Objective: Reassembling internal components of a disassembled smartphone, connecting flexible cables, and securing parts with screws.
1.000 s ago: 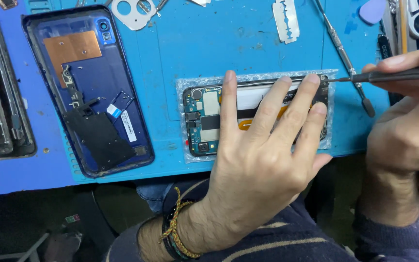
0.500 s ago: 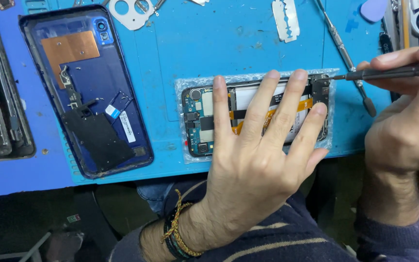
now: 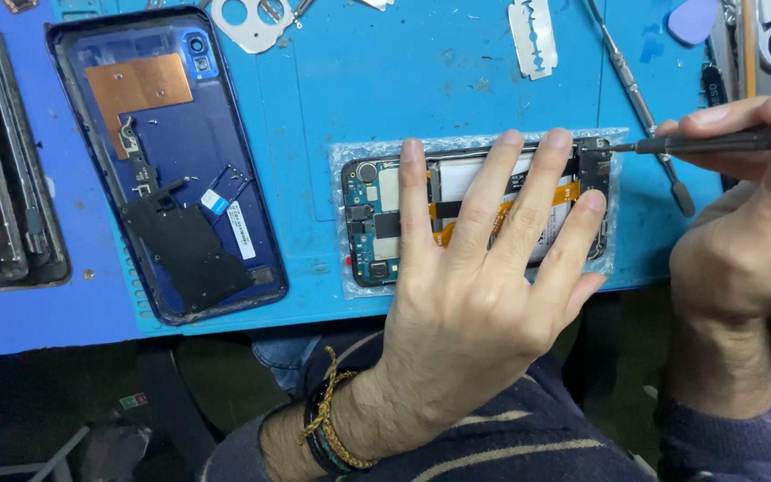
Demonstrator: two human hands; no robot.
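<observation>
Flat across opened phone (image 3: 385, 223), left hand (image 3: 484, 286); right hand (image 3: 751, 223) pinching screwdriver (image 3: 698, 143), tip leftward at phone's top-right corner.

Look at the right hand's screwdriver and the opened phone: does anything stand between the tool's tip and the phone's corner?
Nothing visible does. The screwdriver in the right hand reaches the top right corner of the opened phone directly. The left hand lies flat on the phone, its fingertips just beside the tip, not across it.
</observation>
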